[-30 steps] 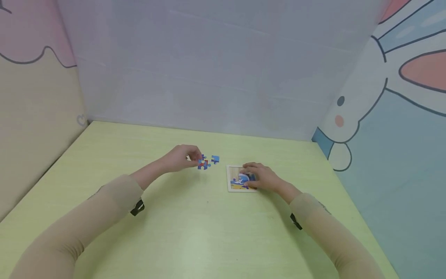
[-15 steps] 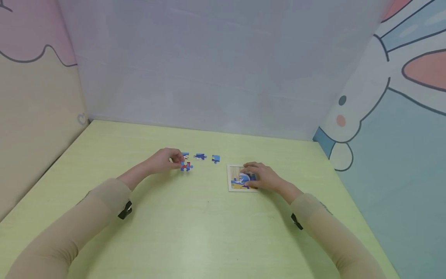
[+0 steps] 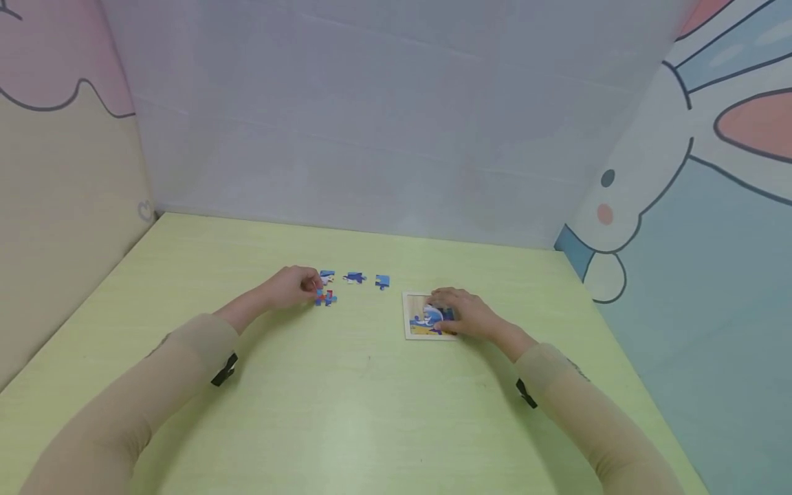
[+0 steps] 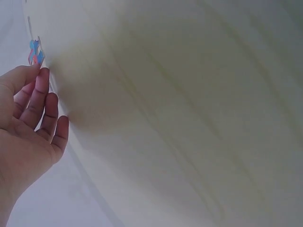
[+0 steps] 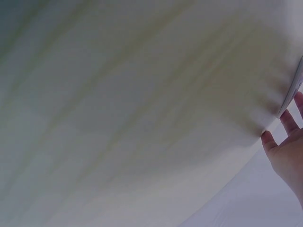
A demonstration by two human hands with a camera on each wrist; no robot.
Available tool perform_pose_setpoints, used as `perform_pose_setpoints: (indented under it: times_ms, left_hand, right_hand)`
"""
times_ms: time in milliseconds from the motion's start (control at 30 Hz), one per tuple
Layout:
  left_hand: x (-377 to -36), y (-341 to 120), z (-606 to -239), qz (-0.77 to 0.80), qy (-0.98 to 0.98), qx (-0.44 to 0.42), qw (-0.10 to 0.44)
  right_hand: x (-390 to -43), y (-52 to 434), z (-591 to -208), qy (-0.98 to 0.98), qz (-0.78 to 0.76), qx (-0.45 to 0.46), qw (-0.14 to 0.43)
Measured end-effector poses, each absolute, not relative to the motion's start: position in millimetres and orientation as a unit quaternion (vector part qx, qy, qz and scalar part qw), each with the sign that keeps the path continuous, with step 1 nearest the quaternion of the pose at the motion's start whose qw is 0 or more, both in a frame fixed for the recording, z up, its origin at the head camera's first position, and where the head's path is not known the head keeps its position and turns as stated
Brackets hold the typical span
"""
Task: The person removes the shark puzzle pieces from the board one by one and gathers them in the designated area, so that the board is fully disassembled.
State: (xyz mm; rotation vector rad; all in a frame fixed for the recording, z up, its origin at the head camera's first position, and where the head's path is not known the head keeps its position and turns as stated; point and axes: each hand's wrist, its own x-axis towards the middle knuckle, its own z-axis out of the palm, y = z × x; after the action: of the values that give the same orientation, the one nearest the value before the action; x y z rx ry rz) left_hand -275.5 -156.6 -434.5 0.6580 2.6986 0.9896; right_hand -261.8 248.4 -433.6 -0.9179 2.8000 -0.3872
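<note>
My left hand (image 3: 289, 287) pinches a red and blue jigsaw piece (image 3: 326, 298) between thumb and fingertips, close over the table. In the left wrist view that piece (image 4: 35, 52) sticks out past the thumb tip, the other fingers loosely bent. My right hand (image 3: 467, 313) rests on the right side of a white-framed puzzle tray (image 3: 407, 317) and hides part of it. A whale picture (image 3: 432, 316) shows in the tray, with a bare wood-coloured area at its top left. In the right wrist view, the fingers of the right hand (image 5: 289, 146) lie at the tray's edge.
Three loose jigsaw pieces lie in a row behind and right of my left hand: a blue and white piece (image 3: 327, 276), a dark blue piece (image 3: 355, 278) and a light blue piece (image 3: 382, 281). A yellow-green table (image 3: 346, 412) meets a pale back wall (image 3: 346, 137).
My left hand has carried the red and blue piece leftward, then lowered it slightly, uncovering the loose pieces behind. My right hand has stayed on the tray.
</note>
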Motion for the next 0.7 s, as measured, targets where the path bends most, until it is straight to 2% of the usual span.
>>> perform_pose_setpoints:
  times_ms: [433,700]
  left_hand:
    - [-284.6,-159.0,-440.5,0.315,0.920,0.219,0.081]
    - [-281.4,-145.6,-423.1,0.331,0.916,0.216,0.071]
  right_hand:
    - [-262.1,247.2,-434.4,0.951,-0.124,-0.276,0.063]
    - [-262.7,245.4,-436.4,0.959,-0.108,-0.253,0.072]
